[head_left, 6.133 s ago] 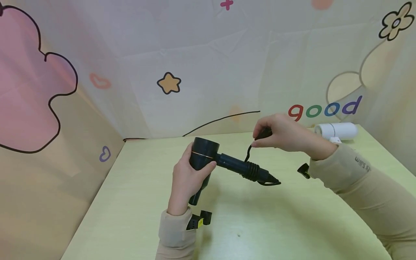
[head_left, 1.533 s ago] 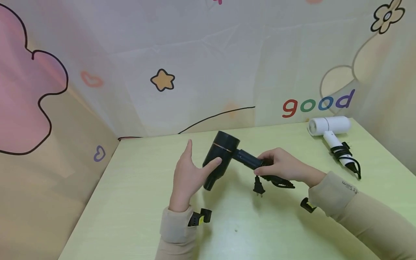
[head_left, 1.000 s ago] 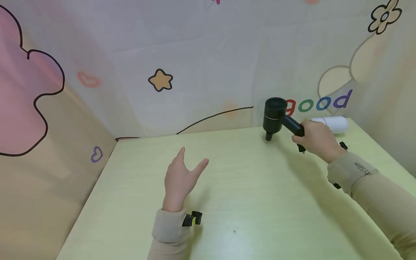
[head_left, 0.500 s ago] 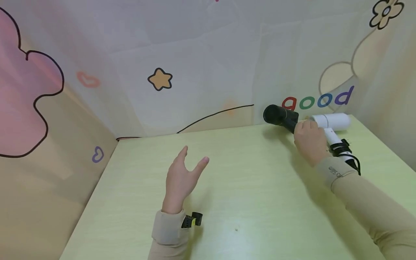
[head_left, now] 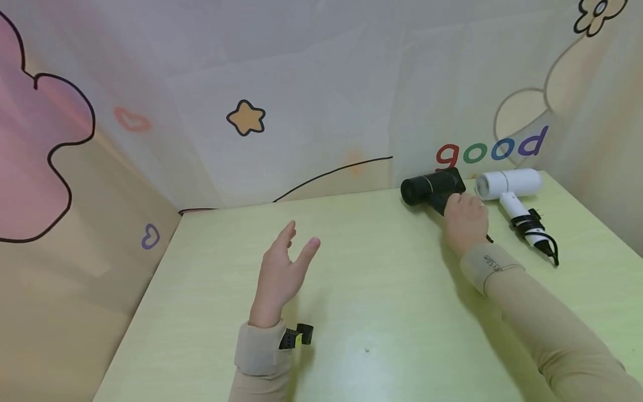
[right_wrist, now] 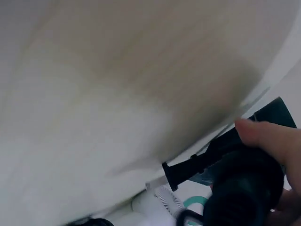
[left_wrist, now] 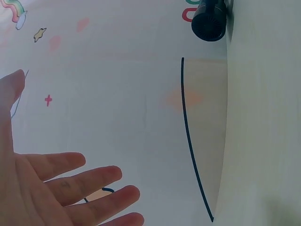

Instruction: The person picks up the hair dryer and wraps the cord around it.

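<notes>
At the back right of the table, my right hand [head_left: 466, 222] grips the handle of a black hair dryer [head_left: 427, 187], whose barrel lies sideways with its round end to the left. In the right wrist view the thumb [right_wrist: 263, 136] presses along the dryer, and its plug [right_wrist: 181, 170] sticks out beside the handle. Most of the handle is covered by the hand in the head view. My left hand [head_left: 281, 273] is held over the left-middle of the table, fingers spread and holding nothing. The left wrist view shows those fingers [left_wrist: 94, 186] apart from any object.
A white hair dryer [head_left: 517, 184] lies just right of the black one, its black cord wound round the handle. The pale table [head_left: 361, 290] meets a printed cloth backdrop [head_left: 321, 100] right behind both dryers.
The right hand has carried the black hair dryer from mid-table to the back right, beside the white one, and turned its barrel sideways. The left hand let go of it and drew back left.
</notes>
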Motion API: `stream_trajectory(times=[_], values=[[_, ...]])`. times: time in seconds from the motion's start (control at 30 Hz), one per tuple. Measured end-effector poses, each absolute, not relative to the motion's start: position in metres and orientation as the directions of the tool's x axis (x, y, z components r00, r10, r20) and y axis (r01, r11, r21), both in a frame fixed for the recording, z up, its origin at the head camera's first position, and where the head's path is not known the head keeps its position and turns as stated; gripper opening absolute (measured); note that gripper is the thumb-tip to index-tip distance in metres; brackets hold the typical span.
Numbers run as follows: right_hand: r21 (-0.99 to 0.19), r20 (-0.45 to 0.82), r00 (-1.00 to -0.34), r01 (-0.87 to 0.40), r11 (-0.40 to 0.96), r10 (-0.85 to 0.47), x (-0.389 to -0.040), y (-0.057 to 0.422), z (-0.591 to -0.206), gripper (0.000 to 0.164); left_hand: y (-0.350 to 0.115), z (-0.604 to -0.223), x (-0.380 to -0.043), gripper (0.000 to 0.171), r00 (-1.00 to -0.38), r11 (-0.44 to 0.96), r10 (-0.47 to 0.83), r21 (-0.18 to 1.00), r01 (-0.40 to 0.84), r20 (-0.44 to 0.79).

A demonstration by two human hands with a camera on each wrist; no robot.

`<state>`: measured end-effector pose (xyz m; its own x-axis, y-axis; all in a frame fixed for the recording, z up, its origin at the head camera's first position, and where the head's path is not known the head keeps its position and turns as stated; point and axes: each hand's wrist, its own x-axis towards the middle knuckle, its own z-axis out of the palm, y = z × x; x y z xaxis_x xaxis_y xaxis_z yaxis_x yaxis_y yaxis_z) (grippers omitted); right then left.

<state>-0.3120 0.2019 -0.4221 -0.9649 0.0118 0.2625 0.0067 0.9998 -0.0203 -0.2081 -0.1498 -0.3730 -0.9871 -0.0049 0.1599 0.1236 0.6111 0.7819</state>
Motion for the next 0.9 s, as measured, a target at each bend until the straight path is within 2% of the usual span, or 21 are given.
stream_trajectory(times=[0.23, 0.47, 0.6, 0.7, 0.77, 0.83, 0.9], values=[[-0.161, 0.087, -0.992, 0.071, 0.984, 0.086, -0.314, 0.204, -0.423, 0.059, -0.152, -0.372, -0.208, 0.076, -0.983, 0.611, 0.006, 0.778, 0.148, 0.182], [-0.246, -0.052, -0.993, 0.119, 0.962, 0.11, -0.313, 0.205, -0.416, 0.056, -0.155, -0.375, -0.207, 0.077, -0.983, 0.625, 0.001, 0.767, 0.146, 0.185], [-0.276, -0.097, -0.986, 0.155, 0.949, 0.133, -0.308, 0.207, -0.411, 0.068, -0.155, -0.378, -0.209, 0.08, -0.977, 0.707, 0.004, 0.691, 0.154, 0.215], [-0.302, -0.058, -0.988, 0.151, 0.941, 0.14, -0.3, 0.204, -0.404, 0.091, -0.154, -0.38, -0.21, 0.075, -0.959, 0.781, 0.01, 0.597, 0.184, 0.282], [-0.33, 0.026, -0.991, 0.117, 0.937, 0.133, -0.293, 0.198, -0.398, 0.101, -0.153, -0.381, -0.21, 0.071, -0.941, 0.825, 0.013, 0.528, 0.201, 0.339], [-0.349, 0.141, -0.984, 0.056, 0.936, 0.112, -0.283, 0.189, -0.391, 0.102, -0.153, -0.383, -0.211, 0.069, -0.919, 0.865, 0.017, 0.456, 0.211, 0.394], [-0.359, 0.253, -0.964, -0.016, 0.933, 0.081, -0.271, 0.177, -0.387, 0.095, -0.152, -0.385, -0.211, 0.07, -0.899, 0.899, 0.025, 0.384, 0.212, 0.437]])
